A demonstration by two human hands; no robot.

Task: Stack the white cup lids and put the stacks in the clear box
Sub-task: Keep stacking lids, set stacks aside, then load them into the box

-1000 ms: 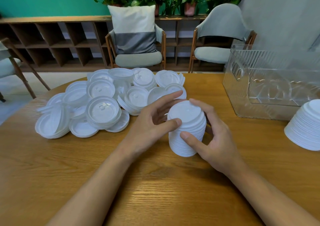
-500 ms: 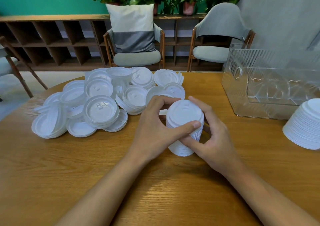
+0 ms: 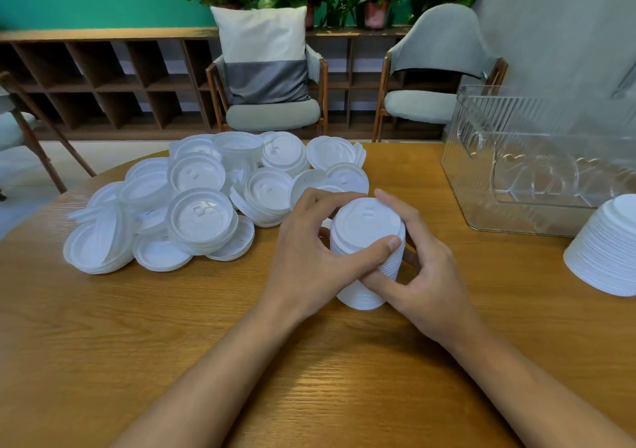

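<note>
A tall stack of white cup lids (image 3: 367,234) stands on the wooden table (image 3: 172,327) in front of me. My left hand (image 3: 309,258) grips it from the left, its thumb across the stack's front. From the right, my right hand (image 3: 423,275) holds the same stack, fingers behind it and thumb low at its front. A loose pile of white lids (image 3: 203,200) lies to the left. The clear box (image 3: 537,172) stands at the right, with nothing white inside it.
A second stack of white lids (image 3: 609,255) sits at the table's right edge, just in front of the box. Two chairs (image 3: 275,103), low wooden shelving and potted plants stand beyond the table's far edge.
My left hand has closed round the stack, its thumb sliding across the front. The right thumb dropped lower. The stack stayed in place.
</note>
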